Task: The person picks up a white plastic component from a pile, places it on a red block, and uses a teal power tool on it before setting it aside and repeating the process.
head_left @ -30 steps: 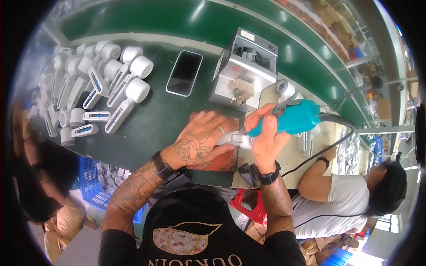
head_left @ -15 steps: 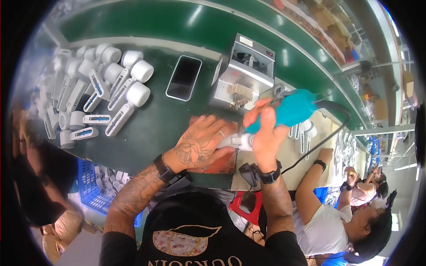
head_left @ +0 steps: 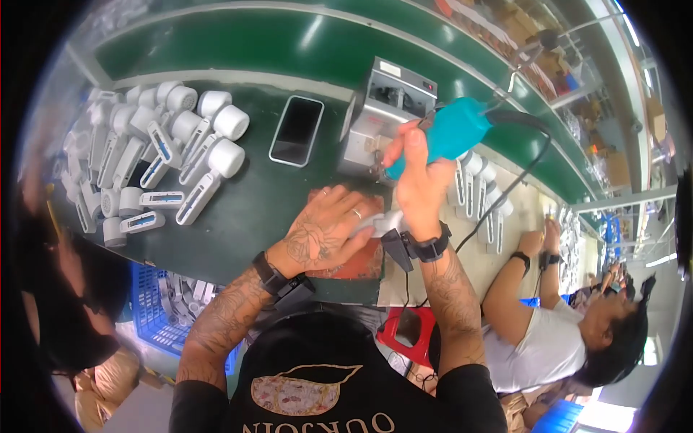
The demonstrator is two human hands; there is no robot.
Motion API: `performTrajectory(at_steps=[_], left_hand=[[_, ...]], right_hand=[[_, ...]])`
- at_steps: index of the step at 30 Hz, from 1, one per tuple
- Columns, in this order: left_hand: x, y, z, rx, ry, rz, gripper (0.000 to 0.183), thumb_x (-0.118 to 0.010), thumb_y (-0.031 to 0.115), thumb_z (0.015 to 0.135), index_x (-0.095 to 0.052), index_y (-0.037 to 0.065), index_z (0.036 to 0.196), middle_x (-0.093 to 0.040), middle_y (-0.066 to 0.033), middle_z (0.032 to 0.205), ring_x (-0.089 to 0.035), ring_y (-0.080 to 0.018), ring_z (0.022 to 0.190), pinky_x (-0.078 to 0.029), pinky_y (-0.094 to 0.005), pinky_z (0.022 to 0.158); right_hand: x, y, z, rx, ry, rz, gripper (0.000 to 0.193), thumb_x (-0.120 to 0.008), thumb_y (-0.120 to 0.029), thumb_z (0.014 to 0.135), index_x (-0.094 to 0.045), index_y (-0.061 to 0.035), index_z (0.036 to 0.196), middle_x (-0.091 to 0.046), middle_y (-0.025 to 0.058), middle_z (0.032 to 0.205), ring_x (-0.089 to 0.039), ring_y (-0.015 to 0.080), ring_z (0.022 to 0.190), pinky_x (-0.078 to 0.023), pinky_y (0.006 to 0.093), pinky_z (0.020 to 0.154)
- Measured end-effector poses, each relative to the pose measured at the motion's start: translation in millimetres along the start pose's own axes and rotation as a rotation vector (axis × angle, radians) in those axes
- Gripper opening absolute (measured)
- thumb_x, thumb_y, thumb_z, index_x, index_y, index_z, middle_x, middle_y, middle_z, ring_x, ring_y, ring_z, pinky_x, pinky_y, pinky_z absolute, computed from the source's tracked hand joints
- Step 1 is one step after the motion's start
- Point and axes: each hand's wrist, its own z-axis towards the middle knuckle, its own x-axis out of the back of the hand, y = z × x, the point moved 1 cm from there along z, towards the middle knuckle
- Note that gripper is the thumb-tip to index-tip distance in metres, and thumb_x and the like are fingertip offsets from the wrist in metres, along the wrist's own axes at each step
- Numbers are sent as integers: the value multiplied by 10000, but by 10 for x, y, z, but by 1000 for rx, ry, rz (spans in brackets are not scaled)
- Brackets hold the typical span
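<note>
My left hand [head_left: 328, 229] lies over a reddish-brown mat [head_left: 345, 268], its fingers closed on a white handheld device [head_left: 379, 222]. Part of that device is hidden behind my fingers and my right wrist. Wrapped in my right hand [head_left: 421, 177] is a teal electric screwdriver [head_left: 456, 130] with a black cord, held up over the mat's far right side. Its tip is hidden; the near end points toward the front of a grey metal box-shaped machine [head_left: 361, 133]. Both my wrists wear black straps with small black units.
Several white devices with round heads [head_left: 226, 157] are piled at the left. A phone [head_left: 297, 130] lies flat near the machine. More devices [head_left: 473, 189] stand in a row on a beige board [head_left: 462, 270]. A blue crate [head_left: 155, 317] is below the table edge; a co-worker [head_left: 548, 339] sits at the right.
My right hand has lifted the screwdriver up and away from the white device, toward the machine. My left hand has stayed in place with the device.
</note>
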Motion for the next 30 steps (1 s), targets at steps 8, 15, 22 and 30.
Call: performTrajectory(at_steps=[8, 15, 22, 30], left_hand=[[-66, 10, 45, 26, 31, -45, 347, -670, 237, 872, -613, 62, 1165, -573, -83, 1107, -524, -310, 987, -413, -457, 892], [-13, 42, 28, 59, -3, -82, 383, -664, 233, 882, -605, 63, 1221, -568, -88, 1116, -522, -313, 986, -417, -452, 891], [-49, 21, 69, 26, 4, -46, 370, -700, 207, 847, -630, 53, 1176, -576, -91, 1122, -529, -317, 995, -430, -441, 884], [-11, 12, 16, 33, 34, -15, 422, -738, 221, 806, -634, 71, 1187, -527, -98, 1358, -572, -306, 1022, -460, -422, 870]], right_hand=[[369, -175, -662, -47, -3, 138, 529, -619, -451, 954, -510, 51, 1080, -544, 78, 701, -533, 177, 625, -445, 317, 585], [358, -121, -724, -74, 27, 158, 565, -635, -484, 933, -509, 49, 1072, -544, 81, 697, -537, 183, 618, -448, 322, 581], [348, 16, -753, -11, 34, 179, 450, -624, -426, 949, -496, 4, 986, -537, 81, 699, -527, 187, 606, -453, 330, 582], [321, 140, -835, -66, 46, 202, 354, -567, -367, 987, -503, -20, 1004, -532, 68, 759, -533, 177, 693, -457, 322, 653]])
